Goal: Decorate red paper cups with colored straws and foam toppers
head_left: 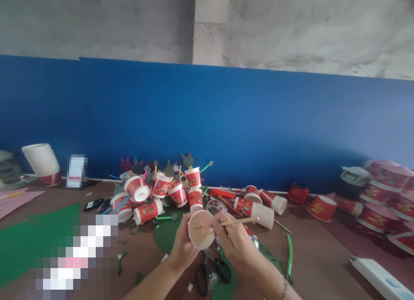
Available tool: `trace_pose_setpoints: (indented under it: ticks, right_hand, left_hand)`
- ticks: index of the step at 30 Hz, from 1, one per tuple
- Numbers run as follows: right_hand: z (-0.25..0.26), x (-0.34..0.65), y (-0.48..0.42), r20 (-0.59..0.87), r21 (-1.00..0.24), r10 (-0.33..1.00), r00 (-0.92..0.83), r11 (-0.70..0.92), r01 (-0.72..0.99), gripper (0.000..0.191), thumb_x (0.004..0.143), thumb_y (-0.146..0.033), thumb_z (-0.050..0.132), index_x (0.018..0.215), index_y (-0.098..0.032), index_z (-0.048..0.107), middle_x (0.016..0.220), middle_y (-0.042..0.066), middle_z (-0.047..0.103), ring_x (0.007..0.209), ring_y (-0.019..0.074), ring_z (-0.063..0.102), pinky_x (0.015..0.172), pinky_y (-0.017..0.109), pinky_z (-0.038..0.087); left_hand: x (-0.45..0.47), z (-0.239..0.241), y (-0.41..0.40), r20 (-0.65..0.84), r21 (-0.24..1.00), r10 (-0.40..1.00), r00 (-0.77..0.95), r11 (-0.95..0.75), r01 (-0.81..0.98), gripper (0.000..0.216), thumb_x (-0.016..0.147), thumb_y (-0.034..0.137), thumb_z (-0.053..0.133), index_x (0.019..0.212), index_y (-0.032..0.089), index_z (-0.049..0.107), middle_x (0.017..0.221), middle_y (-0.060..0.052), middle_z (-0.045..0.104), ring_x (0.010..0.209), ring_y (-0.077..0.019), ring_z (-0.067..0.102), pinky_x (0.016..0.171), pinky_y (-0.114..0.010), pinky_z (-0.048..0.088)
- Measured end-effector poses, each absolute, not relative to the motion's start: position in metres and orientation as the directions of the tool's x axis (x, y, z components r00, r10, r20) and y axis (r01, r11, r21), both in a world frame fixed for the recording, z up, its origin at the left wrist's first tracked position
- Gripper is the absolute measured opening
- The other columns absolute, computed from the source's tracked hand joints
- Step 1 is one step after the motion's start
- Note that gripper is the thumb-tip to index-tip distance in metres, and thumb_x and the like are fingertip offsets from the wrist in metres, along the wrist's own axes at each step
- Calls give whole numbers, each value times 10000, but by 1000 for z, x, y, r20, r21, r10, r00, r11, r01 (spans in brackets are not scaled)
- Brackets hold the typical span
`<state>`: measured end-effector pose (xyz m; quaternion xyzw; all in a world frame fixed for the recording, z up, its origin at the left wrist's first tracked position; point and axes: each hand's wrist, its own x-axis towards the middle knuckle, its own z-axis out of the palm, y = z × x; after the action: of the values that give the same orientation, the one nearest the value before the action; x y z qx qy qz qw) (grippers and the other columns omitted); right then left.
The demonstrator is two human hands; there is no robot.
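Now, head view: from my distant seat I look down on two bare hands meeting over a brown table (310,244); this is my only view.
Left hand (181,245): curled round the side of a paper cup (201,237), spread only as wide as its wall; I take this side grip as a way to leave the mouth clear.
Cup's place: between the hands and above the table, its mouth tipped toward me, probably so the inside can be seen. A short dark line shows within; I cannot tell whether it is a slit, a shadow or something solid.
Right hand (235,239): narrowed to a pinch on a wooden stick (241,222), at the cup's right rim. I judge the fingertip hold is for fine control. The stick's inner end is hidden from me.
Scissors (215,262): lying just below the cup, black handles toward the near side, which would suit a quick pick-up.
Decorated cups (177,194): heaped behind the hands with straws (122,203) and paper animal heads (188,160), seemingly set back to free working space.
Nested cups (248,208): on their side behind the right hand, likely stacked to save room.
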<state>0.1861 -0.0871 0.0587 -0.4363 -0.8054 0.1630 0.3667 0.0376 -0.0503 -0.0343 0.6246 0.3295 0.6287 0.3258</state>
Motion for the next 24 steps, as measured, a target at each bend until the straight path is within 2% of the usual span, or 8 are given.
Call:
trace_pose_setpoints:
  ticks: [16,21,24]
  right_hand:
    - [58,187,-87,435,-567,826,-358,560,604,281,977,-283,291,765,-200,456,723,8,526,665,141,489,619,262,375]
    - [60,184,-89,439,-539,829,-346,552,636,281,969,-261,304,736,-208,451,677,10,527,625,153,490,595,278,374]
    - [61,181,-93,448,-516,808,-383,583,627,262,964,-235,320,768,-205,492,739,27,579,680,160,527,632,276,388]
  left_hand:
    - [36,-41,-48,560,828,828,18,-561,26,419,699,271,735,1057,181,536,950,-53,644,818,-202,626,783,-354,508]
    - [37,-42,-50,498,867,864,76,-493,-73,405,733,297,712,1075,183,527,969,-64,653,846,-209,623,771,-336,500]
    - [38,-43,-52,495,865,861,116,-477,-155,398,730,298,718,1063,197,526,946,-49,658,826,-198,620,749,-305,493]
